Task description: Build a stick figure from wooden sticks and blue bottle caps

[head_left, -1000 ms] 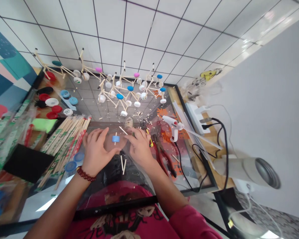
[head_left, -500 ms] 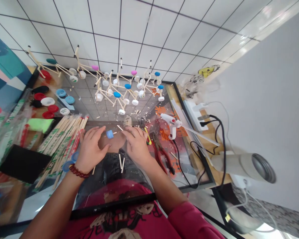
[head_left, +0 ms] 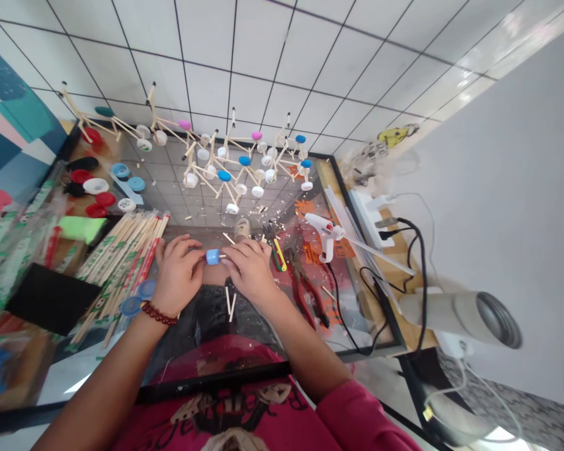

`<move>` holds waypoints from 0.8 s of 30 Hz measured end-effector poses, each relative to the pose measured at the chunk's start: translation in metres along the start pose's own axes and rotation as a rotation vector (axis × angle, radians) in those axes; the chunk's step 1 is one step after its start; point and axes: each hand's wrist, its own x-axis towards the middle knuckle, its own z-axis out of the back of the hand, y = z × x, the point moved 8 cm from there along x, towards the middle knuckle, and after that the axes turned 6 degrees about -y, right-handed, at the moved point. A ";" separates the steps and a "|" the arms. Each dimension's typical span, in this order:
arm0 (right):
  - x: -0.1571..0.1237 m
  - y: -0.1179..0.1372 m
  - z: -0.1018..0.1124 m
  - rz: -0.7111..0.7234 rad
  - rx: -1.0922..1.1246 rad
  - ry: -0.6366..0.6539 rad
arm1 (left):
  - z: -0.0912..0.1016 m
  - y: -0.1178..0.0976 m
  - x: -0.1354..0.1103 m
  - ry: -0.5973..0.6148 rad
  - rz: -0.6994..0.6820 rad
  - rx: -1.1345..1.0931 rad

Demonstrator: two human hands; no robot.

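Observation:
My left hand (head_left: 181, 269), with a dark red bead bracelet (head_left: 158, 313) on the wrist, has its thumb and fingertips closed on a small blue cap-like piece (head_left: 213, 256). A short wooden stick (head_left: 222, 256) juts from the right side of that piece. The fingertips of my right hand (head_left: 251, 266) are closed around the stick's other end, which they hide. Beyond my fingers lies a loose short stick (head_left: 228, 238). Two more cut sticks (head_left: 230, 304) rest on the glass tabletop between my forearms.
Stick models with caps (head_left: 244, 161) stand along the back. At right are a glue gun (head_left: 325, 235), red-handled pliers (head_left: 309, 294), a yellow cutter (head_left: 281, 255) and a power strip (head_left: 369, 213). Chopsticks (head_left: 122, 269) lie left, near coloured caps (head_left: 106, 199). Wood scraps litter the glass.
The blue piece was between my parted hands, with my left fingers spread. Now my left hand has closed on it, and my right hand has moved in to its stick.

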 end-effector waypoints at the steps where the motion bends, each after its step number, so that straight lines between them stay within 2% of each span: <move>1: -0.001 -0.001 0.001 0.001 0.000 -0.010 | 0.000 0.000 -0.001 0.001 -0.003 0.005; 8: -0.003 -0.001 0.001 0.026 -0.002 -0.023 | -0.003 0.000 -0.003 0.028 -0.031 -0.013; 14: -0.004 -0.002 -0.009 0.018 -0.035 0.038 | -0.004 -0.003 -0.002 0.052 -0.043 -0.039; 24: -0.001 -0.004 -0.011 0.017 0.005 0.034 | -0.005 -0.005 -0.004 0.035 -0.066 -0.047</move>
